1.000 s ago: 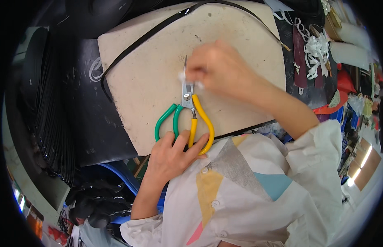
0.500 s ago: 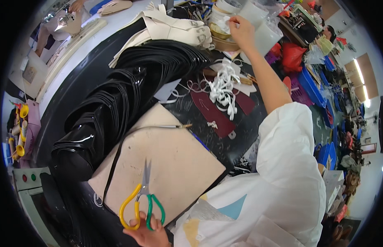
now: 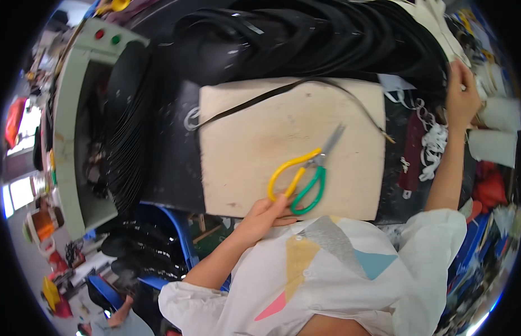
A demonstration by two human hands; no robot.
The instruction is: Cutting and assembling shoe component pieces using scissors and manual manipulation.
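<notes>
Where a pale, scuffed board spreads [image 3: 243, 140], a pair of scissors [image 3: 314, 161] shows over its lower middle, one handle yellow, the other green, its grey blades together and slanting up rightward. It extends up and right from the left hand [image 3: 263, 220], whose fingers curl onto the yellow loop's lower end. Well apart, the right hand [image 3: 463, 101] has its fingers drawn in; whether they pinch anything, I cannot tell.
</notes>
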